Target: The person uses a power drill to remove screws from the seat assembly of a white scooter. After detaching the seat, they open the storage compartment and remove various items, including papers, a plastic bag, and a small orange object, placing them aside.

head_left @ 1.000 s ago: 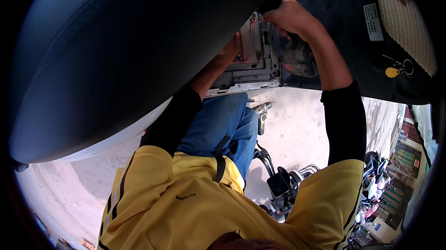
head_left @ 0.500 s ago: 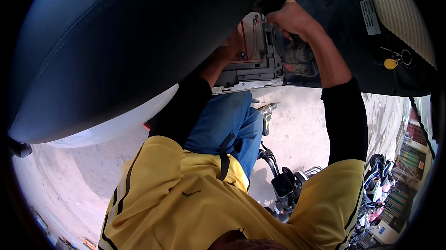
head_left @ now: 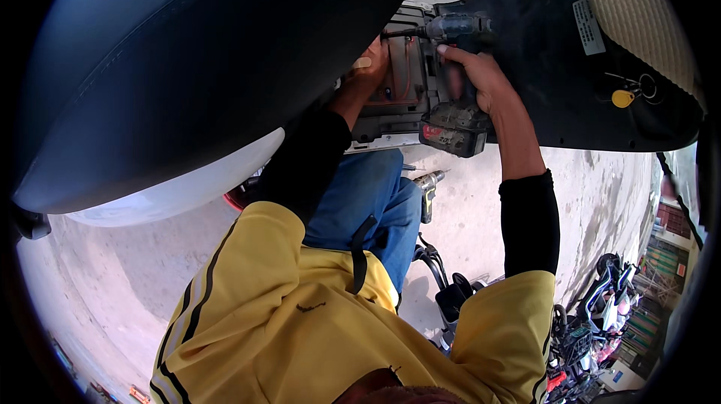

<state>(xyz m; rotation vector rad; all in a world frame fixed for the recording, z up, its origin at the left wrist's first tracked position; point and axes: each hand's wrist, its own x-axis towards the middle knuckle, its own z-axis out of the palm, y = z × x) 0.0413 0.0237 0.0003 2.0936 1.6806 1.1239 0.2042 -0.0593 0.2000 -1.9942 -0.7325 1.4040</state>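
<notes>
Right hand (head_left: pixel 481 77) was clamped round the grip of a dark cordless drill with black battery block (head_left: pixel 456 73), its barrel lying roughly level with the bit pointing left into the grey plastic compartment (head_left: pixel 409 81) under the raised dark blue-black scooter seat (head_left: pixel 188 58). Left hand (head_left: pixel 369 66) was pressed against that compartment just beside the bit tip, fingers hidden so grip can't be told. Drill sat at the compartment's right edge, against the black scooter panel (head_left: pixel 556 66).

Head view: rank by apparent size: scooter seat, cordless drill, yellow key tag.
1. scooter seat, though nearness to the camera inflates it
2. cordless drill, gripped by the right hand
3. yellow key tag
</notes>
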